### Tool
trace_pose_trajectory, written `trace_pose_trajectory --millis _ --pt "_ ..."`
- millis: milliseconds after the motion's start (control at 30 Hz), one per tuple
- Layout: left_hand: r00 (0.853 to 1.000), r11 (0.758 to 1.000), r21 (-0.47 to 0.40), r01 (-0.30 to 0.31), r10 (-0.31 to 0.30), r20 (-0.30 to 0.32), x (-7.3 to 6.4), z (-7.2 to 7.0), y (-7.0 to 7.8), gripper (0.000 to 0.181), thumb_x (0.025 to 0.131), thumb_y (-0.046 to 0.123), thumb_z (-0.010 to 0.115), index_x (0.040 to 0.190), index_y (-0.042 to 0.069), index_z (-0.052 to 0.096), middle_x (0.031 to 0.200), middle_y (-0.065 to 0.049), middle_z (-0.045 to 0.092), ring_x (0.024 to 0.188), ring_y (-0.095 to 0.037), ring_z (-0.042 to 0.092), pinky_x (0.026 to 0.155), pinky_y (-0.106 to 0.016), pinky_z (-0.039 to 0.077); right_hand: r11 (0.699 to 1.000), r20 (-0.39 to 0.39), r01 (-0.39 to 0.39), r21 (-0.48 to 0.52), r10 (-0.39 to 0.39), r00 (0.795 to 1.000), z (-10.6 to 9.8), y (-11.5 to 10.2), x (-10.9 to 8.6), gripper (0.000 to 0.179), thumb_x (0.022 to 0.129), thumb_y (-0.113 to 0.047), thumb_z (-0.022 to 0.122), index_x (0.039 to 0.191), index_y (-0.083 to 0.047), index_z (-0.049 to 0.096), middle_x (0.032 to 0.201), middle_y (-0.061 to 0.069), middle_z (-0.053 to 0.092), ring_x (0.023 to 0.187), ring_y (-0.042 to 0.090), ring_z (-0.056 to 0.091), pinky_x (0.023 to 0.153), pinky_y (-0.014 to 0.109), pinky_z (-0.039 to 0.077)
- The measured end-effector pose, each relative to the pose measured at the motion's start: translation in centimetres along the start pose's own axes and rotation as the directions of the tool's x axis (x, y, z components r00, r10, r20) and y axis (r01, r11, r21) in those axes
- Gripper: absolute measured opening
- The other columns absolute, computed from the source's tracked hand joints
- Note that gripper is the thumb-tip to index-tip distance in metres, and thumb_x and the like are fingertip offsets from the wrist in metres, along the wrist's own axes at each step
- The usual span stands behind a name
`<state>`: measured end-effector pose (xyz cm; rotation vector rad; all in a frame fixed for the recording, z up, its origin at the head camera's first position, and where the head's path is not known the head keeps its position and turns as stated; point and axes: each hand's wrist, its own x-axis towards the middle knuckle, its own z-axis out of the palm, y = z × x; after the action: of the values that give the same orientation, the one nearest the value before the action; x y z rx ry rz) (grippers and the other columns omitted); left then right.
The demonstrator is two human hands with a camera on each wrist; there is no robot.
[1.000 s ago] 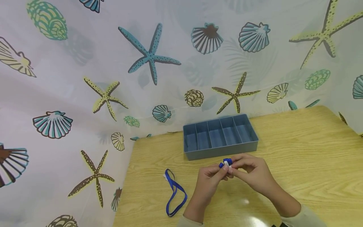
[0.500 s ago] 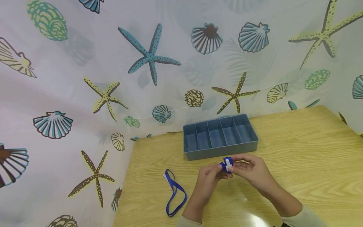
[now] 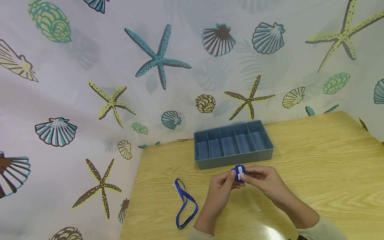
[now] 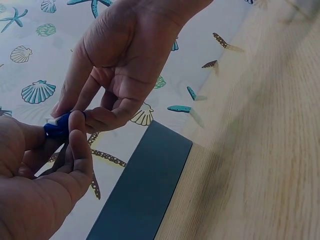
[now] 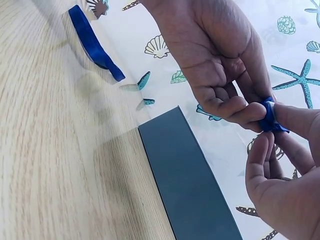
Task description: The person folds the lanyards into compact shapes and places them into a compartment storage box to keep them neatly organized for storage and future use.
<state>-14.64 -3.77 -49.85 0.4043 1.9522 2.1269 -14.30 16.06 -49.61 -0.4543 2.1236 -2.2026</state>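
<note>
1. The left hand (image 3: 220, 186) grips the blue bundle (image 3: 238, 174) between thumb and curled fingers, holding its left side.
2. The right hand (image 3: 267, 180) grips the same bundle from the opposite side, its thumb on or right against the white piece (image 3: 240, 170).
3. The bundle therefore sits between the 2 sets of fingertips, touching both; as I judge it, this is the relation that matters most, and neither hand is nearer.
4. The bundle is compact, with no marked long axis; the white piece on it runs roughly away from the person, its far end beyond the right thumb.
5. The 5-compartment box (image 3: 234, 160) lies straight ahead of both hands, just past the fingertips. Its long axis runs side to side across their front, the right end turned slightly farther off.
6. In the head view the bundle lines up short of the box's near wall; how high it is held above the table (image 3: 315, 160) is hard to tell.
7. The loose blue strap (image 3: 182, 193) lies looped to the left of the left hand, apart from it and far from the right hand.
</note>
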Motion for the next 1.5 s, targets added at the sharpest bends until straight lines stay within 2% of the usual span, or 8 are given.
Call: trace_pose_trajectory --millis 333,500,600,733,833,900,1133,1500 --pt "0.997 1.000 -0.017 0.009 -0.010 -0.075 0.30 0.34 -0.11 0.039 0.111 0.028 0.059 0.109 -0.005 0.079 0.101 -0.017 0.079 0.085 -0.007 0.074 0.081 -0.023 0.063 0.999 -0.061 0.032 -0.037 -0.034 0.998 0.62 -0.11 0.02 0.020 0.099 -0.006 0.075 0.113 0.008 0.077 0.112 -0.007 0.075 0.105 0.011 0.069 0.087 0.026 0.062" --pt "0.990 0.997 0.080 0.004 0.008 -0.144 0.27 0.36 -0.29 0.033 0.109 0.028 0.063 0.105 0.001 0.082 0.095 -0.013 0.074 0.082 -0.005 0.066 0.078 -0.020 0.056 0.999 -0.071 0.042 -0.026 -0.044 0.997 0.82 0.15 0.03 0.015 0.097 -0.001 0.074 0.110 0.007 0.078 0.114 -0.006 0.072 0.107 0.006 0.068 0.089 0.024 0.061" --pt "0.976 0.989 0.151 -0.010 0.042 -0.215 0.17 0.44 -0.32 0.025 0.105 0.026 0.069 0.107 0.007 0.084 0.096 -0.009 0.072 0.085 -0.006 0.060 0.076 -0.020 0.050 0.999 -0.057 0.049 0.001 -0.049 0.997 0.75 0.28 0.03 0.015 0.098 0.000 0.073 0.111 0.006 0.078 0.117 -0.002 0.075 0.107 0.007 0.072 0.090 0.024 0.061" --pt "0.947 0.980 0.188 -0.060 0.116 -0.299 0.18 0.64 -0.48 0.020 0.100 0.022 0.076 0.115 0.011 0.083 0.101 -0.009 0.072 0.089 -0.007 0.061 0.074 -0.021 0.051 0.996 -0.022 0.025 0.089 -0.023 1.000 0.75 0.34 0.04 0.019 0.100 0.001 0.070 0.114 0.013 0.073 0.112 -0.002 0.080 0.102 0.010 0.076 0.089 0.028 0.064" --pt "0.927 0.973 0.206 -0.106 0.172 -0.333 0.24 0.75 -0.54 0.018 0.098 0.020 0.079 0.112 0.010 0.084 0.098 -0.012 0.069 0.087 -0.007 0.061 0.069 -0.020 0.050 0.991 0.000 0.000 0.130 0.000 1.000 0.86 0.34 0.04 0.023 0.101 0.001 0.069 0.115 0.019 0.068 0.108 -0.004 0.081 0.098 0.010 0.078 0.088 0.031 0.065" --pt "0.922 0.970 0.209 -0.125 0.191 -0.337 0.27 0.79 -0.48 0.016 0.097 0.020 0.079 0.108 0.009 0.085 0.096 -0.014 0.068 0.086 -0.007 0.060 0.069 -0.020 0.049 0.991 0.004 -0.010 0.136 0.009 1.000 0.89 0.34 0.04 0.024 0.101 0.001 0.068 0.116 0.020 0.067 0.108 -0.004 0.081 0.098 0.010 0.078 0.087 0.032 0.066" --pt "0.939 0.981 0.162 -0.112 0.157 -0.306 0.16 0.70 -0.23 0.016 0.100 0.018 0.076 0.107 0.007 0.085 0.098 -0.017 0.069 0.089 -0.008 0.061 0.075 -0.021 0.052 0.994 -0.024 -0.027 0.104 0.030 0.999 0.91 0.22 0.01 0.023 0.100 -0.001 0.071 0.112 0.018 0.070 0.102 -0.004 0.082 0.093 0.011 0.079 0.083 0.032 0.066" --pt "0.954 0.984 0.143 -0.103 0.139 -0.267 0.11 0.43 -0.19 0.015 0.100 0.016 0.074 0.103 0.004 0.083 0.103 -0.021 0.072 0.090 -0.006 0.065 0.081 -0.021 0.055 0.997 -0.056 -0.057 0.046 0.060 0.997 0.84 0.70 -0.06 0.022 0.098 -0.003 0.074 0.111 0.015 0.073 0.099 -0.007 0.081 0.086 0.009 0.077 0.081 0.030 0.065"
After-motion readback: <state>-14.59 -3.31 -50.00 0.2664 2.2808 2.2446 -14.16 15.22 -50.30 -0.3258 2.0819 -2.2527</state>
